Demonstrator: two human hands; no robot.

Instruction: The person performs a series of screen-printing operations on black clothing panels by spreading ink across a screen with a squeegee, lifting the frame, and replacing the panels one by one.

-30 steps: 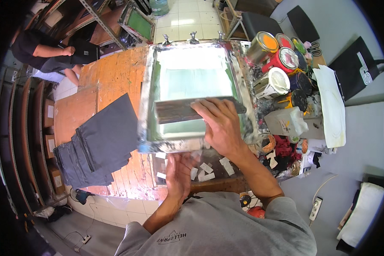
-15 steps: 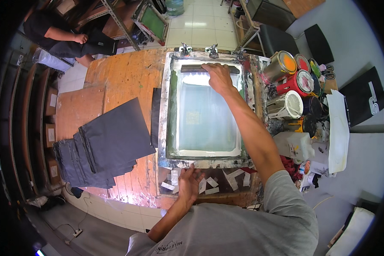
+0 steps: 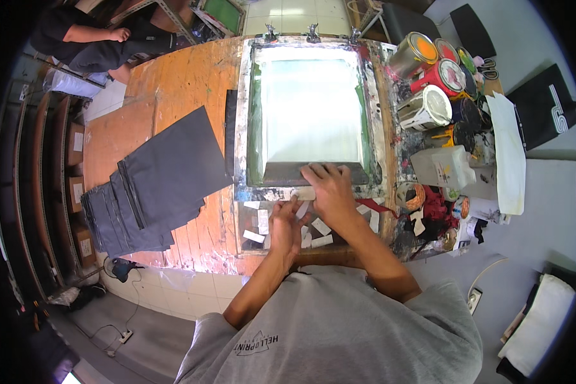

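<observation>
A screen printing frame (image 3: 242, 137) lies on the wooden table in front of me, its mesh (image 3: 310, 105) glaring white with light. My right hand (image 3: 333, 194) is closed over a dark, wide squeegee (image 3: 280, 173), which rests across the near end of the mesh. At the frame's near edge is my left hand (image 3: 286, 228), its fingertips gripping the rim just left of the right hand; part of those fingers is hidden. Clamps (image 3: 312, 34) hold the far edge. To the left, dark flat bags (image 3: 176, 160) lie in an overlapping fan.
Ink cans (image 3: 425, 107), a translucent jug (image 3: 443, 168) and rags (image 3: 434, 208) crowd the table's right side. Pale tape strips (image 3: 320, 226) lie below the frame. A shelf rack (image 3: 38, 192) stands left, and another person (image 3: 89, 38) sits at the far left.
My right hand has drawn the squeegee from the far end of the mesh to the near end. My left hand stays at the frame's near edge. The view has tilted.
</observation>
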